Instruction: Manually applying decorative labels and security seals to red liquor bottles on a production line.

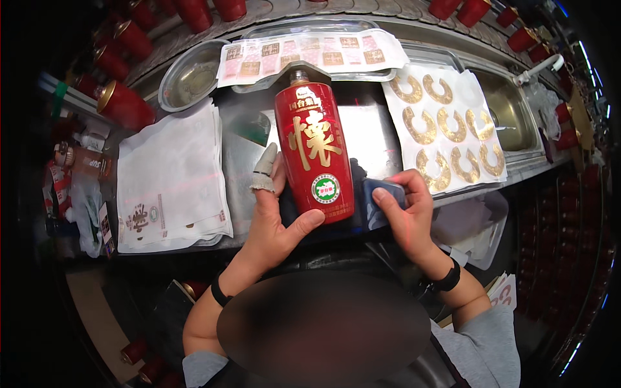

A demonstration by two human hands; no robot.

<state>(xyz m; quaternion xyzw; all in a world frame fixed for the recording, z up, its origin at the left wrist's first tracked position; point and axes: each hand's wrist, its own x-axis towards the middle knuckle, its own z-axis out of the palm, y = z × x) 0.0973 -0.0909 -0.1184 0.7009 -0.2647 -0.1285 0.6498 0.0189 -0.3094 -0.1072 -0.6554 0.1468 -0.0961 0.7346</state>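
Red glazed bottle (315,150) with gold characters lies lengthwise at the middle of the steel counter (378,145), label up, neck pointing to the far edge. The left hand (275,216) cups its base, thumb across the bottom (forefinger taped), apparently steadying it. The right hand (404,210) is closed on a dark blue pad (381,197) against the bottle's side. Gold crescent stickers (446,123) lie toward the right edge, white sheets (171,174) toward the left.

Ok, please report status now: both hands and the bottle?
Left hand holds red bottle upright. Right hand grips blue cloth beside bottle. Nothing blocking.
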